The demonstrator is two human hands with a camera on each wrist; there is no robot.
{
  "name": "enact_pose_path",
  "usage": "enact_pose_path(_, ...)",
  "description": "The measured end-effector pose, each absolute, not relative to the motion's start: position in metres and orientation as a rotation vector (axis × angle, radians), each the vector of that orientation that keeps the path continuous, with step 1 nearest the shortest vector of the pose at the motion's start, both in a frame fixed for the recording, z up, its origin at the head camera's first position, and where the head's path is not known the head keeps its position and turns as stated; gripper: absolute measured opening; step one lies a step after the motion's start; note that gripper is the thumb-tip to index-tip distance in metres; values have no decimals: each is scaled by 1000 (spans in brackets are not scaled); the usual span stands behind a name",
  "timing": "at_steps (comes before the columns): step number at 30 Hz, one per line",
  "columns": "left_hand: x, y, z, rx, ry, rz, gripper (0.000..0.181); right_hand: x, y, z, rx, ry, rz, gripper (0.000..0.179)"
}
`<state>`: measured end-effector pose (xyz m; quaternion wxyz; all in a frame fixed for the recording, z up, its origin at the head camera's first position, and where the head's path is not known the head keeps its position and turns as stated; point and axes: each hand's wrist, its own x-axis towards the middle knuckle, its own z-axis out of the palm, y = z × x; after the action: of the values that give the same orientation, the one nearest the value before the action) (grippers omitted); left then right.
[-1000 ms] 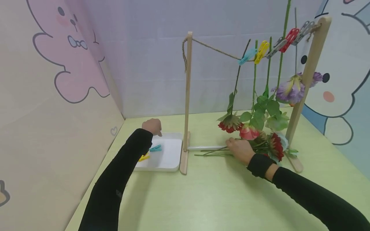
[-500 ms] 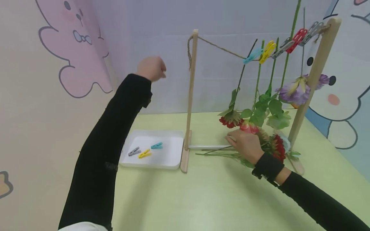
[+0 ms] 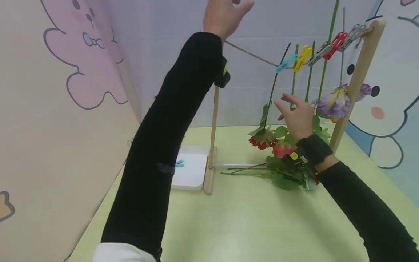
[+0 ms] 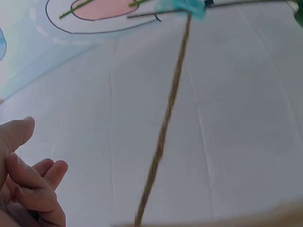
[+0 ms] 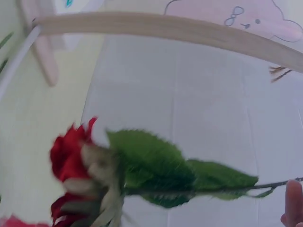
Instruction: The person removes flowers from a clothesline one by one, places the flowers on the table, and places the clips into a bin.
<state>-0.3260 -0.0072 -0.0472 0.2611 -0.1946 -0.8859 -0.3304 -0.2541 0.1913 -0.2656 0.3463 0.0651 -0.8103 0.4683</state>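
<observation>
Hanging just left of the right hand (image 3: 296,118), the red flower (image 3: 262,139) dangles from its stem, untouched; fingers spread, holding nothing. Left hand (image 3: 224,14) is raised just above the string (image 3: 250,55), fingers loose, empty. A white tray (image 3: 191,174) lies well below it.

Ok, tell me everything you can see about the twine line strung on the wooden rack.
The twine line is a thin, brown, twisted cord that looks like jute. It runs between the tops of two wooden posts and sags towards the middle. Coloured clothespins crowd its right half, holding flower stems that hang heads down. Its left end is hidden behind the raised left hand, which hovers beside it with fingers open.
</observation>
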Motion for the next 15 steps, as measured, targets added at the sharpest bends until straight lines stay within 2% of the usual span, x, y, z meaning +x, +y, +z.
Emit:
enact_pose_path(5, -463, 62, -81, -738, -2450, -1062, 73, -258, 175, -253, 149, -2143, 1393, 47)
enact_pose_path(6, -466, 72, -87, -737, -2494, -1058, 75, -259, 172, -252, 140, -2144, 1425, 48)
enact_pose_path(8, -446, 81, -95, -752, -2583, -1064, 75, -261, 167, -250, 113, -2152, 1471, 49)
enact_pose_path(12, -332, 68, -92, -654, -2774, -1084, 66, -268, 161, -249, 75, -2192, 1452, 48)
enact_pose_path(15, -269, 53, -87, -615, -2835, -1124, 56, -273, 158, -250, 71, -2214, 1405, 43)
